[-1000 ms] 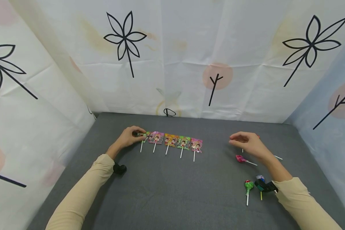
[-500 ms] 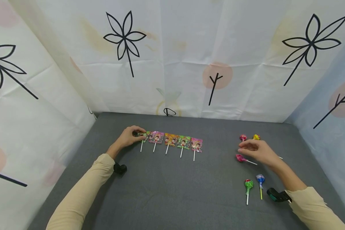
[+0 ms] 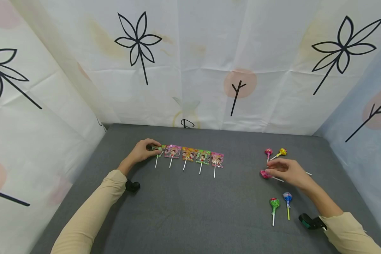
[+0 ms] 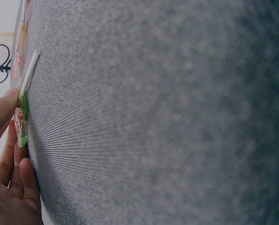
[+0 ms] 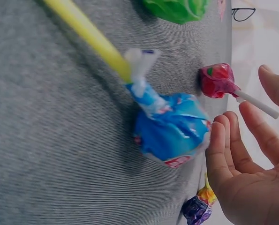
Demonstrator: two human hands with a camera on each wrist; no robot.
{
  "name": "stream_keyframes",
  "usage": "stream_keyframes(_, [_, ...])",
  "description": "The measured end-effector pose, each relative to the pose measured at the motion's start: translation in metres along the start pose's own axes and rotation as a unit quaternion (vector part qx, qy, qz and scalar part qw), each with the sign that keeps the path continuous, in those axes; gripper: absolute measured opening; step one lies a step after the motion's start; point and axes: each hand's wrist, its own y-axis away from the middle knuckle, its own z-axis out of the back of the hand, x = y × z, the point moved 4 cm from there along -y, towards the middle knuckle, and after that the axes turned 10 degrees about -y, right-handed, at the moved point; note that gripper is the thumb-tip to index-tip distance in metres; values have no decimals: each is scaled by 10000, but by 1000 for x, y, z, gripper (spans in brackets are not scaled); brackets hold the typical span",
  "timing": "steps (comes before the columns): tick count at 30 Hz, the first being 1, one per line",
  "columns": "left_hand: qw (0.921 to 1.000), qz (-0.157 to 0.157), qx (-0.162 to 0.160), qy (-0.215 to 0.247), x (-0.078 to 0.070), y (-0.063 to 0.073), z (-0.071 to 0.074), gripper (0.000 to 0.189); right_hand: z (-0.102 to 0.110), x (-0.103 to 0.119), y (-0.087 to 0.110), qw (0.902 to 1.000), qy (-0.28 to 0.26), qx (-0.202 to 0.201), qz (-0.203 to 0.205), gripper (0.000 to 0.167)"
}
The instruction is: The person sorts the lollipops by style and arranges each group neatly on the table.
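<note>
Right hand (image 3: 287, 172): thumb and fingers apart, nothing gripped, poised at a round pink-wrapped lollipop (image 3: 265, 174) with a white stick; contact unclear. Best approach, I judge: close low and lightly behind the round head, or on the stick, sparing the neighbours.

Left hand (image 3: 143, 149): thumb and fingers pinch a flat lollipop in a green printed plastic wrapper (image 4: 24, 108), leftmost of the row. Light pressure should keep it square without creasing the film.

Beside it, edge to edge or nearly: flat packets in pink-purple (image 3: 172, 152), orange (image 3: 188, 154), green (image 3: 203, 156), pink (image 3: 217, 159), sticks nearward.

Farther round the right hand: a second round pink lollipop (image 3: 268, 151), a yellow one (image 3: 283, 151); nearer the person, green (image 3: 274, 203) and blue (image 3: 287, 197). All on grey cloth (image 3: 190, 211).
</note>
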Motion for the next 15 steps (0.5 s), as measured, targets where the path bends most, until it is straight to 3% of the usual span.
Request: stream_keyframes(15, [10000,-67,-1,41,0,0,0,27,-13,-9,2,9986,200,150,471,36])
